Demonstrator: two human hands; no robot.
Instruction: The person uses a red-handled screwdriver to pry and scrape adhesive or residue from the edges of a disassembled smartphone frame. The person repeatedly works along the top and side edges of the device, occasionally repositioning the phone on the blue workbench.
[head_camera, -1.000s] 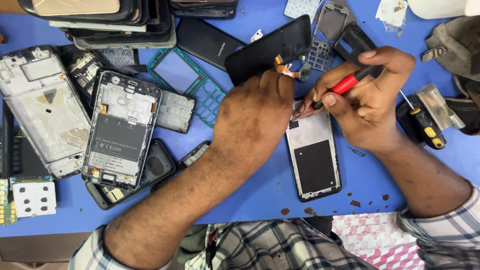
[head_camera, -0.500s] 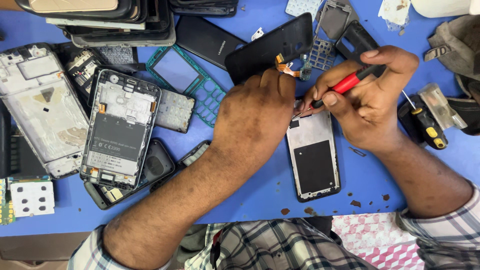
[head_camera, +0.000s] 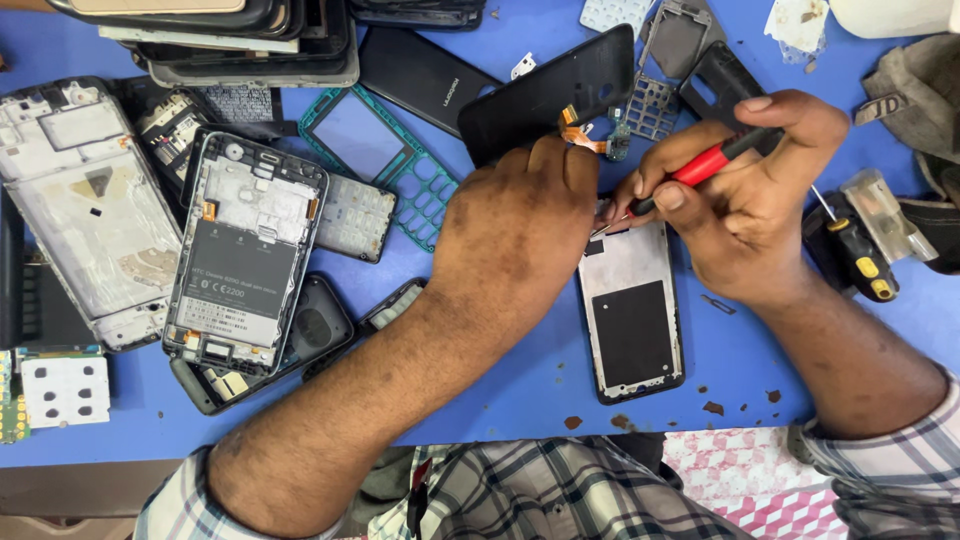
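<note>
An opened phone frame (head_camera: 632, 320) with a black panel lies on the blue table (head_camera: 520, 390), near the front edge. My left hand (head_camera: 515, 235) rests on its upper left corner, fingers curled down against it. My right hand (head_camera: 740, 205) grips a red-and-black screwdriver (head_camera: 705, 165), whose tip points at the top of the frame. Just above my left fingers sit a black back cover (head_camera: 550, 95) and a small orange flex cable (head_camera: 580, 135).
To the left lie a disassembled phone with its battery showing (head_camera: 245, 255), a white phone chassis (head_camera: 85, 210), a teal keypad frame (head_camera: 385, 160) and a stack of phones (head_camera: 220, 35). A yellow-and-black screwdriver (head_camera: 860, 260) lies at the right.
Both hands hold nearly the same position on the phone frame; my right hand and the screwdriver shifted only slightly.
</note>
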